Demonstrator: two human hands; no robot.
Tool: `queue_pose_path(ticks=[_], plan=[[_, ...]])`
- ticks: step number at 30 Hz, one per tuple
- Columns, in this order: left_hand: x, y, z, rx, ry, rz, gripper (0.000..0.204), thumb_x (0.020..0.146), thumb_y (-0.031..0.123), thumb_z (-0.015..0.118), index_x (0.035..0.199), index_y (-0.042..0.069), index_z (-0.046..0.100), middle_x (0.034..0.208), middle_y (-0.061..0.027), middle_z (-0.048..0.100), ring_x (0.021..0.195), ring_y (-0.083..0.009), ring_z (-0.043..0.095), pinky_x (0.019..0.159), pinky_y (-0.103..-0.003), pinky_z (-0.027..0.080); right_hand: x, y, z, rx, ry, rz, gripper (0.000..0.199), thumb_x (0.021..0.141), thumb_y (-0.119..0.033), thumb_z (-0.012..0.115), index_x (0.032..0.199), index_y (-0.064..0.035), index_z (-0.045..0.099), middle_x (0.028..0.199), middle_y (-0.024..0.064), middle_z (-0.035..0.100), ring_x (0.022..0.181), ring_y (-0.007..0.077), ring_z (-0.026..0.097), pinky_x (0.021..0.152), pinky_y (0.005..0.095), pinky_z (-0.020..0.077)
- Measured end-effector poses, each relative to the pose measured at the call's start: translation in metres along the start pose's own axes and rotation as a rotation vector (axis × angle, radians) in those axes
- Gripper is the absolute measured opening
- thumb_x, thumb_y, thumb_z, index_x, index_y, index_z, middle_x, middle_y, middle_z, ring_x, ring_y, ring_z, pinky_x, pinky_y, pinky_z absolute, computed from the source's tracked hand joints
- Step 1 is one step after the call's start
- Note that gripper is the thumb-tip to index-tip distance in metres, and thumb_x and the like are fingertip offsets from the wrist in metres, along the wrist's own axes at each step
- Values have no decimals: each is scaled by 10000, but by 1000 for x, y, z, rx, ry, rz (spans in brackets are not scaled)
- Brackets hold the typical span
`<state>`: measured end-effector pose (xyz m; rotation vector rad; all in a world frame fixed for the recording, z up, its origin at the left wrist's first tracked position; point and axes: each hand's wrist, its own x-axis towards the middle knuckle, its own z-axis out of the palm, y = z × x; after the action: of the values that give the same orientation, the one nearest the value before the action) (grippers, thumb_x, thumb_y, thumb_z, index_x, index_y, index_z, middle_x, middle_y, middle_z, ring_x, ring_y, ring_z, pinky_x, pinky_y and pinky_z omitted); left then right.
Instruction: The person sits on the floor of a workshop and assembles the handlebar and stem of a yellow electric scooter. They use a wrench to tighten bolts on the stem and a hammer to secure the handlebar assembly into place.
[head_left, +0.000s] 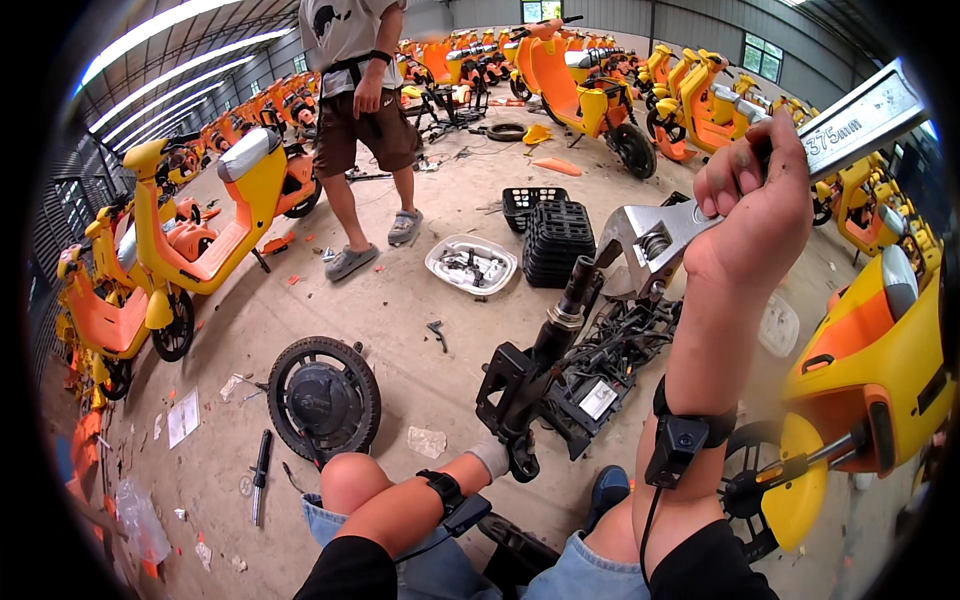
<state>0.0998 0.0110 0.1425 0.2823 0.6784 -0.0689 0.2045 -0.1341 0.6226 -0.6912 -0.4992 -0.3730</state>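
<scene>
The right hand (752,205) is clenched around the handle of a large adjustable wrench (700,190), raised above the work. The wrench head sits at the top of a black fork stem (575,290), its jaws close to or touching the stem's upper end. The stem slants down to a black frame part (520,395) standing on the concrete floor (400,310). The left hand (495,455), in a pale glove, grasps the frame's lower end near the person's knee. Both wrists carry black strapped devices. A loose wheel (323,397) lies just left of the knee. Beyond the stem stand black crates (555,235) and a white tray (471,263) of small parts. Another person (360,120) stands farther back among yellow and orange scooters (215,220).
</scene>
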Motion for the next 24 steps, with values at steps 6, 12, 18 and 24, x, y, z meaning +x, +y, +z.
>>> queue_pose_path(ticks=[6,12,18,24], plan=[[-8,8,13,33,-31,11,304,950,345,458,914,74,591,732,-122,620,578,-265,595,538,-410,517,6,16,-2,-14,28,-6,276,935,-279,578,794,-68,469,571,-35,288,460,81,280,443,259,238],[-22,14,37,57,-130,32,304,956,347,447,928,84,597,739,-111,626,568,-247,595,518,-389,511,9,37,-3,9,12,47,273,935,-279,590,815,-68,465,597,-29,284,479,82,276,446,257,242],[-39,16,55,53,-199,64,305,963,349,435,941,94,602,746,-100,632,559,-230,594,498,-368,505,14,66,-5,-62,-14,137,262,934,-266,603,809,-55,512,573,-42,320,465,77,293,438,250,249],[-63,14,65,20,-180,136,307,970,351,423,954,105,607,752,-89,639,549,-212,594,478,-347,500,41,90,-30,-58,-147,169,215,947,-240,609,858,-60,530,603,-54,301,486,55,261,446,235,229]])
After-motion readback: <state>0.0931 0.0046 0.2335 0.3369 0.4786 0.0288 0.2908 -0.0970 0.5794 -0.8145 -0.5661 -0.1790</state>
